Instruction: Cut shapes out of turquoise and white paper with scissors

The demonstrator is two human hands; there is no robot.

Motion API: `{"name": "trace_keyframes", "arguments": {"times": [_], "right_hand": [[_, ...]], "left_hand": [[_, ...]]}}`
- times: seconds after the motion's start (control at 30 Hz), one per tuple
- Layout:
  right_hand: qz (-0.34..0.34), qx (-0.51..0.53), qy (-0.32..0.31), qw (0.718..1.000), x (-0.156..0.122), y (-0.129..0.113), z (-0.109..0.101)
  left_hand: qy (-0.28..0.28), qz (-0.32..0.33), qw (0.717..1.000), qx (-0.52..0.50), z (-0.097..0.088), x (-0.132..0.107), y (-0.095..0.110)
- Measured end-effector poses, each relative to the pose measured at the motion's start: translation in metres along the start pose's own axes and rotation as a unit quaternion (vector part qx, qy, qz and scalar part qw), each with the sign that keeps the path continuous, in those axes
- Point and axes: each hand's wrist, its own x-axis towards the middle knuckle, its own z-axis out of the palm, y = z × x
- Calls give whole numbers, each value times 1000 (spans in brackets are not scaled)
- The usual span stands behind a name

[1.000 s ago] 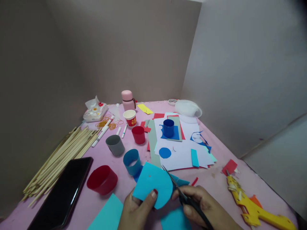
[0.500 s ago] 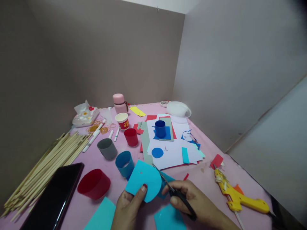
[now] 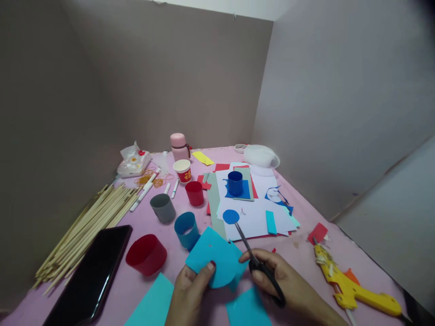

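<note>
My left hand [image 3: 192, 292] pinches a light blue paper piece [image 3: 215, 258] with a rounded lower edge, thumb on top. My right hand [image 3: 282, 283] grips black-handled scissors [image 3: 253, 258], blades pointing up and away beside the paper's right edge. Both hands hover low over the pink table [image 3: 299, 246]. Under them lie two more light blue paper pieces [image 3: 246, 310], one on the left [image 3: 152, 305].
Paper rings stand nearby: red [image 3: 146, 254], teal [image 3: 186, 229], grey [image 3: 163, 207], small red [image 3: 195, 193], dark blue [image 3: 235, 182] on stacked sheets [image 3: 258, 217]. A dark phone [image 3: 90, 276] and wooden sticks [image 3: 91, 224] lie left. A yellow glue gun [image 3: 353, 287] lies right.
The scissors have swung more upright and shifted slightly right, their tips now off the paper's edge. The left hand keeps its hold on the paper piece. The view shifted a little.
</note>
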Motion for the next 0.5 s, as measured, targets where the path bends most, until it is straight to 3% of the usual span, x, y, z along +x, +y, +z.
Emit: {"name": "trace_keyframes", "arguments": {"times": [0.1,0.23,0.5], "right_hand": [[-14,27,-27,999,-2,0,0],[-13,56,-74,996,-5,-4,4],[-46,42,-71,996,-3,-15,6]], "left_hand": [[-41,5,999,0,-1,-3,4],[-54,16,997,52,-3,-3,5],[-83,43,989,114,-5,-1,-3]]}}
